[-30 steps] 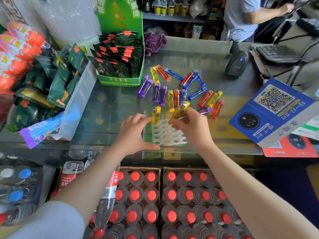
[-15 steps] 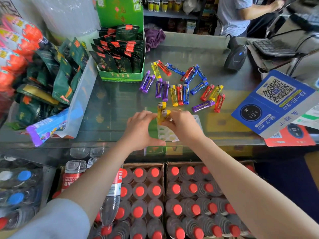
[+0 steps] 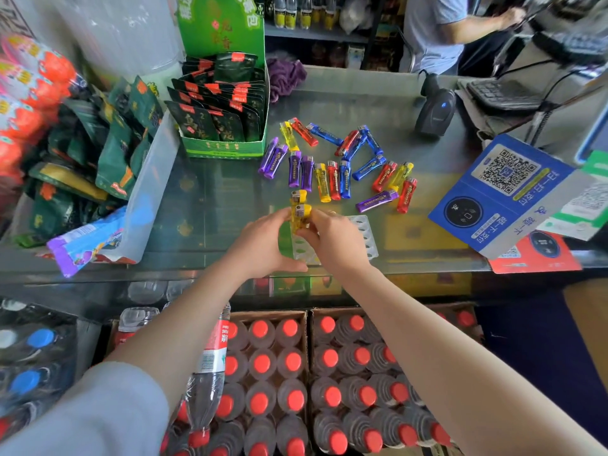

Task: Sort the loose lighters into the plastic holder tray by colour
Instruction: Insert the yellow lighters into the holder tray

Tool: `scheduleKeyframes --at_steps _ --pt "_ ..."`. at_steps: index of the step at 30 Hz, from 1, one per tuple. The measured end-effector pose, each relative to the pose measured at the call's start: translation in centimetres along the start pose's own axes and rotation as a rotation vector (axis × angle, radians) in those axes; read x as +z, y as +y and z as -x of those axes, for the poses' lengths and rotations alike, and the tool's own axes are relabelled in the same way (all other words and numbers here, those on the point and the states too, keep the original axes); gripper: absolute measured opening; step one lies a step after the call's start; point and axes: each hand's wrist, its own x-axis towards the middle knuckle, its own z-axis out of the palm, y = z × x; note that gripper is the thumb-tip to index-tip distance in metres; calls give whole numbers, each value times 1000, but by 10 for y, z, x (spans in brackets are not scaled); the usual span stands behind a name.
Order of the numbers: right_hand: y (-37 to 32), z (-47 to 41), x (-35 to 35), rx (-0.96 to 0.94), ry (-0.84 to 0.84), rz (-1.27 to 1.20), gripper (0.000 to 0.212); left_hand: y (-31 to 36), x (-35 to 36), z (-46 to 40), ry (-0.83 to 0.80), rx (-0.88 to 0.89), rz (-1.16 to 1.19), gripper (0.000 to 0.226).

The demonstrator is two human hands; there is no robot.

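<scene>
yellow lighters [image 3: 300, 212] upright | left hand [image 3: 263, 245], right hand [image 3: 335, 238] pinching them over tray [image 3: 365, 235]

— Where's the single camera?
— Head-worn, wide-angle, looking forward and steeply down over a glass counter [image 3: 210, 205], close above both forearms.
— Anything beyond?
— Shelves at the top edge.

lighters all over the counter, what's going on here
A person is sorting lighters by colour into a clear plastic holder tray on the glass counter. Two yellow lighters stand upright at the tray's far left end; the left hand and the right hand are both pinched around them. Which hand grips which lighter is hard to tell. The rest of the tray's slots look empty. Purple, blue, red and yellow loose lighters lie in a pile beyond the tray.
</scene>
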Motion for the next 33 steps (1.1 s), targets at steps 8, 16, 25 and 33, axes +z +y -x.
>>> scheduleKeyframes --at_steps 8,16,25,33 --pt "1 1 -8 2 -54 -4 25 -1 -2 -9 -62 4 -40 85" --pt "40 -38 -22 125 84 -108 21 -24 -20 -5 28 -46 -262 84" --pt "24 -79 -4 283 54 161 11 -46 -31 2 36 -32 -232 83" --pt "11 -90 -1 537 -27 8 11 -51 -30 -2 36 -32 -215 84"
